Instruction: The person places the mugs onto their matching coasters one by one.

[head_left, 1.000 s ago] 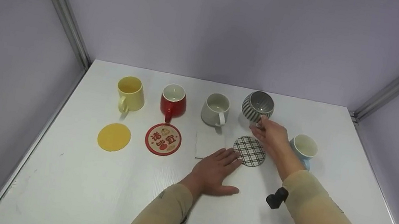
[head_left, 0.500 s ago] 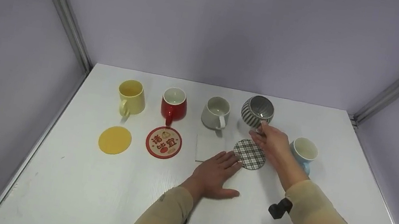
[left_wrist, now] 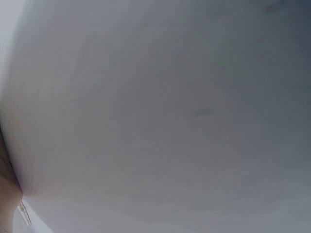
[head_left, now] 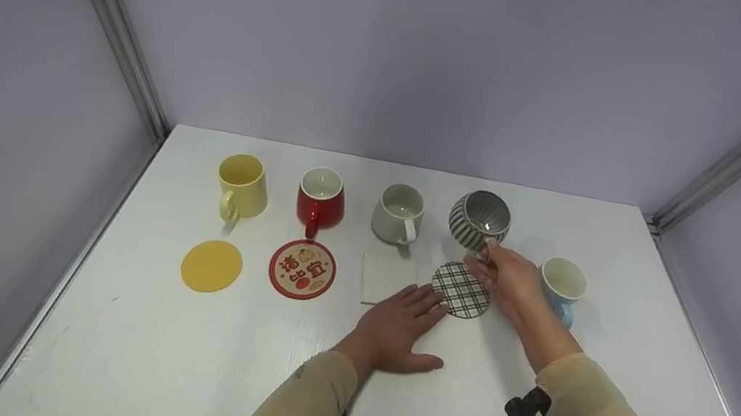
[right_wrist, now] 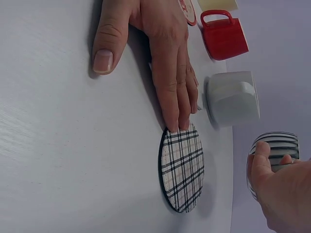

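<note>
My right hand (head_left: 512, 279) grips the handle of a round, grey-and-white striped mug (head_left: 469, 224). In the right wrist view the striped mug (right_wrist: 277, 143) looks raised off the table and is partly hidden behind the fingers. Just in front of it lies a round black-and-white plaid coaster (head_left: 462, 295). My left hand (head_left: 394, 330) rests flat on the table with fingers straight, the fingertips touching the near left edge of the plaid coaster and its palm near a white square coaster (head_left: 389, 277). The left wrist view shows mostly a blurred grey surface.
Along the back of the white table (head_left: 170, 369) stand a yellow mug (head_left: 243, 189), a red mug (head_left: 321, 204) and a pale grey mug (head_left: 396, 219). A yellow coaster (head_left: 211, 266) and a red-rimmed coaster (head_left: 302, 269) lie before them. A light-blue mug (head_left: 561, 284) stands right of my right hand.
The head view has shifted slightly. My right hand has brought the striped mug a little nearer to me, towards the plaid coaster. My left hand stays in place.
</note>
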A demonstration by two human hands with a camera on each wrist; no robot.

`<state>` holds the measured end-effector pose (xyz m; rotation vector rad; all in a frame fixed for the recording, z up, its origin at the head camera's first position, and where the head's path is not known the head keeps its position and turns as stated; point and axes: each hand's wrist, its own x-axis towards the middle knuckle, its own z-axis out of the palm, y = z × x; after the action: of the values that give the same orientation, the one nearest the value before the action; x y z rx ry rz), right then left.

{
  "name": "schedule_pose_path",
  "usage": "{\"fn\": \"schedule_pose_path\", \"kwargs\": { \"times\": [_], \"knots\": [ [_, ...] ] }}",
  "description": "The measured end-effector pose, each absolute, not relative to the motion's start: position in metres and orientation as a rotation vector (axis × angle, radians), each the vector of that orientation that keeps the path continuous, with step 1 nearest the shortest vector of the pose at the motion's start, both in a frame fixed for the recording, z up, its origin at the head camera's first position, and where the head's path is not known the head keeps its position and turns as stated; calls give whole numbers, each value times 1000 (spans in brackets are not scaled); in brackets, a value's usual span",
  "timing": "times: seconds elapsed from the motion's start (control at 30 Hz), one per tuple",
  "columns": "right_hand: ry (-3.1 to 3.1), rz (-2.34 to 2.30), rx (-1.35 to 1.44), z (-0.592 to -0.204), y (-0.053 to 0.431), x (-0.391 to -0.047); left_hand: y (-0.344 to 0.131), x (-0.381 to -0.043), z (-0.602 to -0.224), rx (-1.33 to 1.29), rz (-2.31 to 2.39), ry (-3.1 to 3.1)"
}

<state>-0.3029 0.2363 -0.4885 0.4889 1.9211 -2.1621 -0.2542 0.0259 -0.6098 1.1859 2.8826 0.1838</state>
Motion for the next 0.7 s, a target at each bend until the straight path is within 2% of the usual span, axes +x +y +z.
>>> {"fn": "schedule_pose_path", "kwargs": {
  "times": [0.7],
  "knots": [
    [1954, -2108, 375, -494, 253, -277, 25, -253, -610, 1201, 209, 2900]
  ]
}}
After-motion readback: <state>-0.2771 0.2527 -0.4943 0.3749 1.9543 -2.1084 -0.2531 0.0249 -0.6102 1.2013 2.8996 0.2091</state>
